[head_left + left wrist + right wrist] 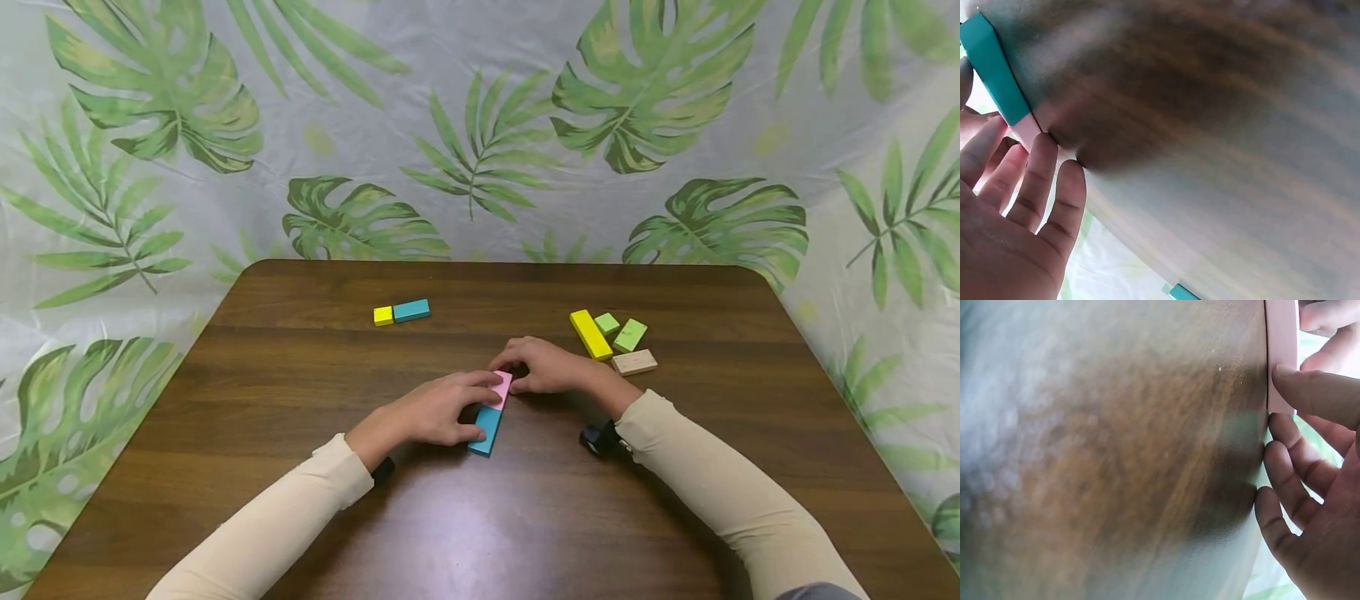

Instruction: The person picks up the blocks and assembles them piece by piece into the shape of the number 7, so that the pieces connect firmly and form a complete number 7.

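Note:
A pink block [503, 388] and a teal block [486, 431] lie end to end on the table, forming one slanted strip. My left hand [442, 407] reaches over from the left, its thumb at the teal block and its extended fingers touching the pink one. At the far end, my right hand [551, 367] pinches the pink block; in the right wrist view its thumb [1313, 390] presses the block's side. The other fingertips of that hand rest on the table beyond the block's end. In the left wrist view, the teal block [994, 69] and pink block [1026, 129] meet closely.
Back left on the wooden table [285, 375] lie a small yellow block [383, 316] and another teal block [411, 310], end to end. Behind my right hand are a long yellow block [591, 335], two green blocks [630, 335] and a light wooden block [634, 362].

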A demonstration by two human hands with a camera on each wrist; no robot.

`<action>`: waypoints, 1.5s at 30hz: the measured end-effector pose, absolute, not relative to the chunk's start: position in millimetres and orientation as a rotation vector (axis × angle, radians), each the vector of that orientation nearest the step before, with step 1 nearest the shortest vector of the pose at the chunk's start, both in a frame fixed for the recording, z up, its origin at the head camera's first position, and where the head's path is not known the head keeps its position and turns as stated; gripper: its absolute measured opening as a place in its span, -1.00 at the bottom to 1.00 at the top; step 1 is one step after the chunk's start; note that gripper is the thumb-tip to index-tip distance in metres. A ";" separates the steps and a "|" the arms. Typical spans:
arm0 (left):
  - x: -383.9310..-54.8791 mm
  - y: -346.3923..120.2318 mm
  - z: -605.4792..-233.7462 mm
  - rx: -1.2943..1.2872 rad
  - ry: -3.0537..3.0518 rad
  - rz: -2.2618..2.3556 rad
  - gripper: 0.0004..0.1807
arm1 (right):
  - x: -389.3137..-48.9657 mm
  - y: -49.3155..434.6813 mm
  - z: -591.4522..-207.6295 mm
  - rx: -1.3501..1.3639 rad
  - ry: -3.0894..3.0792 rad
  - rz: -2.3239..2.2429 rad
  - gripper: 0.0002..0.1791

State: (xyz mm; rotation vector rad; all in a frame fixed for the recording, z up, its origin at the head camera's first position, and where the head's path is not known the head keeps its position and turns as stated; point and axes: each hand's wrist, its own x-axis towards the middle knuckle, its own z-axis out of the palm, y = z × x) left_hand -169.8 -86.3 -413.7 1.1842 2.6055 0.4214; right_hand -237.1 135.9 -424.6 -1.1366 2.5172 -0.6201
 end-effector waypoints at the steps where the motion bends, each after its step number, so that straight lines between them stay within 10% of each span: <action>1: -169.9 -86.1 -413.6 1.181 2.604 0.416 -0.43 | -237.2 136.0 -424.4 -1.139 2.516 -0.620 -0.62; 45: -171.6 -90.0 -417.7 1.191 2.576 0.446 -0.39 | -232.3 149.0 -406.5 -1.107 2.494 -0.582 -0.57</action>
